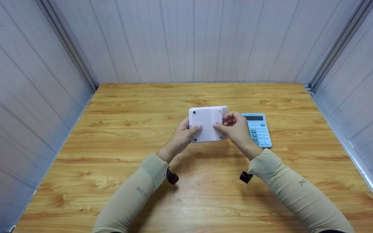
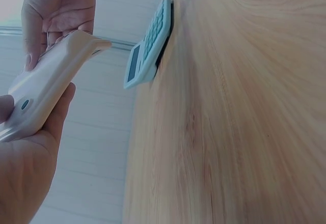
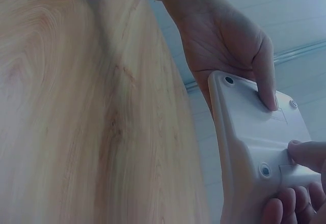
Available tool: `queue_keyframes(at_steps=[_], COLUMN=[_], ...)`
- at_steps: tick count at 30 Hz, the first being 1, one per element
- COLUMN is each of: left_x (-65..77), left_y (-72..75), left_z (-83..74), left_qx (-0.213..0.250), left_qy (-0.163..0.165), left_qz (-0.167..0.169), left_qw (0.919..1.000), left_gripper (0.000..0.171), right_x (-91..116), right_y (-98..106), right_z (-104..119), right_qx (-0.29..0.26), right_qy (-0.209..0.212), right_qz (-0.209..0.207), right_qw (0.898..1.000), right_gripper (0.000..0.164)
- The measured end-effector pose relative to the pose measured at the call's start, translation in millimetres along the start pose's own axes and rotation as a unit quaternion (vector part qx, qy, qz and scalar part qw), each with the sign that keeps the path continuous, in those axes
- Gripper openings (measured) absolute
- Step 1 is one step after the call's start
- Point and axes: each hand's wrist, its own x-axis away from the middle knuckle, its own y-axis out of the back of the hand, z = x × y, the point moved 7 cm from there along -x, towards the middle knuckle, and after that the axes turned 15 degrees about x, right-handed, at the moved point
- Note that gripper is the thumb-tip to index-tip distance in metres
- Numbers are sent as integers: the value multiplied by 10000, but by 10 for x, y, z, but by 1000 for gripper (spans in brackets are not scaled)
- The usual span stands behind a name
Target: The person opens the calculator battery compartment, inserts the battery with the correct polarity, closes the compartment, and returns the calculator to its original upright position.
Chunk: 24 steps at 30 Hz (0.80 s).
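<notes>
A pale pinkish-white calculator [image 1: 207,129] is held up off the table with its back facing me; dark round feet dot its corners. My left hand [image 1: 186,131] grips its left side, thumb pressed flat on the back and fingers behind. At the other side, my right hand [image 1: 236,127] lays its thumb on the back, beside an outlined battery cover [image 3: 298,175], with the other fingers curled at the edge. The calculator's keys and screen are hidden. Just behind my right hand, a blue calculator [image 1: 261,132] lies face up, partly covered by that hand.
The wooden table [image 1: 115,129] spreads under both arms. Pale panelled walls [image 1: 180,38] stand behind it and on both sides. Dark wrist-camera mounts [image 1: 172,177] hang below the sleeve cuffs.
</notes>
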Motion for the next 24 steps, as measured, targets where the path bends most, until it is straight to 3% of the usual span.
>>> queue_keyframes(at_steps=[17, 24], left_x=[1, 16], left_y=[56, 71], left_z=[-6, -13], left_qx=[67, 46], left_qy=[-11, 17], left_qz=[-13, -69], left_qw=[10000, 10000], left_gripper=[50, 49], right_x=[16, -14], right_y=[0, 23], right_z=[20, -14], right_qx=[-10, 125], right_qy=[235, -22], right_qz=[-80, -76], right_qw=[9997, 9999], right_gripper=[23, 35])
